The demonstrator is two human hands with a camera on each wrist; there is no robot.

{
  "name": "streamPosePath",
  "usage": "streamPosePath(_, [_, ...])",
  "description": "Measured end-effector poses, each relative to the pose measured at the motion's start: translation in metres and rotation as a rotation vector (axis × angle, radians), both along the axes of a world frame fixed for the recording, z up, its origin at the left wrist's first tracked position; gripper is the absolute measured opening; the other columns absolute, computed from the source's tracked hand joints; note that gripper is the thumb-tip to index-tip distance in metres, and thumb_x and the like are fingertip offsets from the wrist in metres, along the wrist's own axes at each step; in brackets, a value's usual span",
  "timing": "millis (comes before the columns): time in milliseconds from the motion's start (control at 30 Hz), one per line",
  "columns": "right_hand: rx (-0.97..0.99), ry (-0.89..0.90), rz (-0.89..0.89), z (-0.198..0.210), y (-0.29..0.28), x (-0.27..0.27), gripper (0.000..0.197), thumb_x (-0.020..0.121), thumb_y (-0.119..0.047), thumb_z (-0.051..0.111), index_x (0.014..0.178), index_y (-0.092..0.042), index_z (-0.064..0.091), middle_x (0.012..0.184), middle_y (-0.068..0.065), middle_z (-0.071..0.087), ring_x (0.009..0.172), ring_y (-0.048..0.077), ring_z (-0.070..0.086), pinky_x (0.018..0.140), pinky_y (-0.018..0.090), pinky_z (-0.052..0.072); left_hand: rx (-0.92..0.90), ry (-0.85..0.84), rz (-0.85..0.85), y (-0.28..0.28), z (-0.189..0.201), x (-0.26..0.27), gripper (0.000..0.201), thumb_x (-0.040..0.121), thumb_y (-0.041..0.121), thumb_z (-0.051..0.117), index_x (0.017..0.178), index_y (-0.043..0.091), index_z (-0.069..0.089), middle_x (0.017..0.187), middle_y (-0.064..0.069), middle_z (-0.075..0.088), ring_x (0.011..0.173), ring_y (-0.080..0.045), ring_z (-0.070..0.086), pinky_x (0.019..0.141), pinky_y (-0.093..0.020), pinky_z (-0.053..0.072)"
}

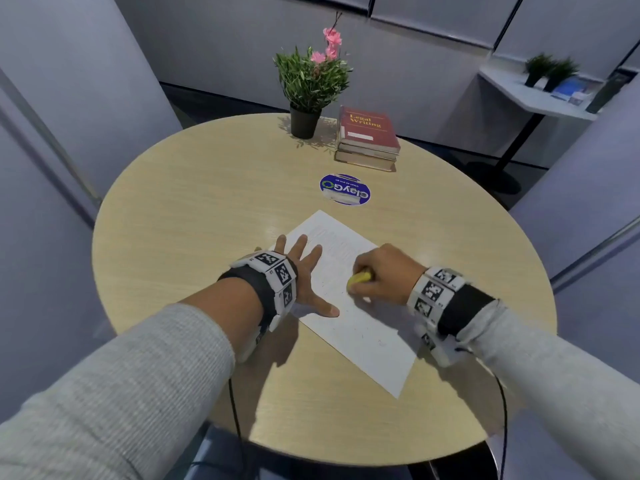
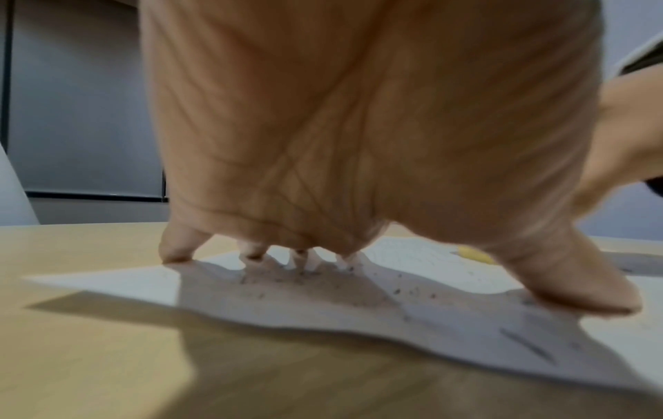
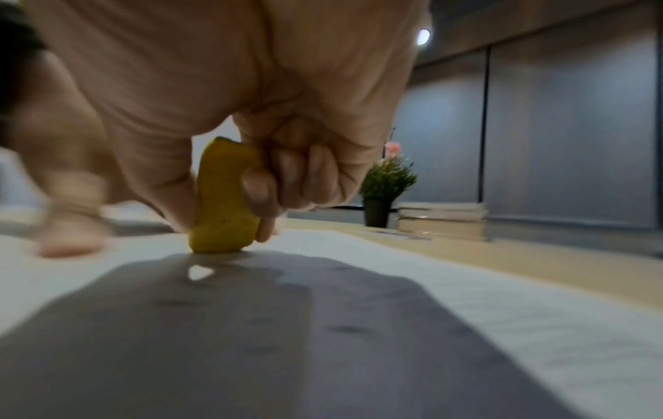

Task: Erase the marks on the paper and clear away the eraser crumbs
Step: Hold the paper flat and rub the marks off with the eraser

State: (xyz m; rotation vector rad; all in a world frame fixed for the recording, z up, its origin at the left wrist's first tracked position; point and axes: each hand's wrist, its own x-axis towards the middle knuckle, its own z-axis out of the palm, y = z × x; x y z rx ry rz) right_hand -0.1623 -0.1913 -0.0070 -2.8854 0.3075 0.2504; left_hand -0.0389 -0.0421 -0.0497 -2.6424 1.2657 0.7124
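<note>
Round wooden table (image 1: 173, 209), carrying all items. Paper (image 1: 363, 327): one white sheet, lying askew under both hands, its near corner reaching toward the person beyond both wrists. Left hand (image 1: 304, 271): flat, fingers spread and straight, fingertips (image 2: 172, 255) and thumb pressing the sheet's left edge. Right hand (image 1: 384, 271): curled, pinching the eraser between thumb and fingers, just right of the left hand. Eraser (image 3: 224, 198): yellow, rounded block, held upright, lower end touching the paper between the two hands. Eraser crumbs (image 2: 405, 292): dark specks scattered on the sheet under and beside the left palm; in the head view barely discernible. Marks on the paper: faint grey lines beyond the hands, too pale to read. Sheet edge by the left hand lies slightly wavy. Round blue sticker (image 1: 344, 189): past the paper's far corner, lettering blurred. Stack of books (image 1: 369, 140): beyond the sticker, red volume titled "Legal Writing" on top. Potted plant (image 1: 311, 88): dark pot, green foliage, pink flowers, just left of the books. Side shelf (image 1: 533, 95): far right of the hands, off the table, with two small plants; other contents indistinct.
</note>
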Motion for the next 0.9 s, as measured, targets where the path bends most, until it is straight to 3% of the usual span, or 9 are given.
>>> streamPosePath(100, [0.047,0.053,0.11,-0.003,0.019,-0.007,0.023,0.076,-0.036,0.063,0.086,-0.015,0.068,0.075,0.0,0.069,0.07,0.018,0.062,0.066,0.03,0.051,0.005,0.006,-0.006,-0.001,0.0,0.002,0.135,0.048,0.098,0.046,0.148,0.037,-0.02,0.157,0.005,-0.027,0.144,-0.036,-0.021,0.108,-0.068,0.005])
streamPosePath(267, [-0.021,-0.029,-0.044,0.002,-0.013,0.011,0.022,0.08,-0.032,0.064,0.087,-0.013,0.068,0.081,0.004,0.069,0.077,0.023,0.062,0.069,0.034,0.051,0.009,0.0,-0.011,0.0,-0.001,0.002,0.133,0.048,0.099,0.042,0.147,0.037,-0.022,0.156,0.005,-0.029,0.144,-0.037,-0.021,0.108,-0.069,0.003])
streamPosePath(433, [0.022,0.062,0.133,-0.004,0.025,0.005,0.026,0.078,-0.039,0.063,0.087,-0.015,0.068,0.077,0.001,0.069,0.071,0.018,0.061,0.066,0.031,0.05,-0.011,0.006,-0.01,-0.001,-0.001,0.002,0.133,0.051,0.095,0.05,0.149,0.036,-0.017,0.158,0.004,-0.025,0.144,-0.037,-0.02,0.109,-0.07,0.005])
streamPosePath(567, [-0.042,0.002,-0.022,0.003,-0.006,0.019,0.024,0.08,-0.038,0.064,0.084,-0.015,0.067,0.077,0.004,0.066,0.074,0.022,0.059,0.068,0.034,0.049,-0.027,0.001,-0.006,0.001,-0.003,0.001,0.134,0.048,0.098,0.045,0.149,0.037,-0.018,0.158,0.005,-0.026,0.144,-0.036,-0.02,0.109,-0.07,0.003])
streamPosePath(733, [0.007,0.055,0.145,-0.004,0.029,0.007,0.025,0.078,-0.039,0.063,0.086,-0.015,0.068,0.075,0.002,0.068,0.07,0.02,0.06,0.065,0.032,0.05,-0.059,0.005,-0.01,0.001,-0.007,0.003,0.134,0.048,0.096,0.048,0.15,0.037,-0.015,0.158,0.004,-0.024,0.145,-0.036,-0.019,0.108,-0.07,0.004])
streamPosePath(900, [-0.048,-0.007,-0.03,0.004,-0.008,0.024,0.026,0.081,-0.038,0.065,0.089,-0.013,0.069,0.083,0.005,0.069,0.08,0.023,0.062,0.072,0.036,0.052,-0.027,0.005,-0.016,0.0,-0.004,0.003,0.134,0.048,0.098,0.044,0.148,0.037,-0.019,0.157,0.005,-0.027,0.144,-0.036,-0.02,0.109,-0.07,0.003])
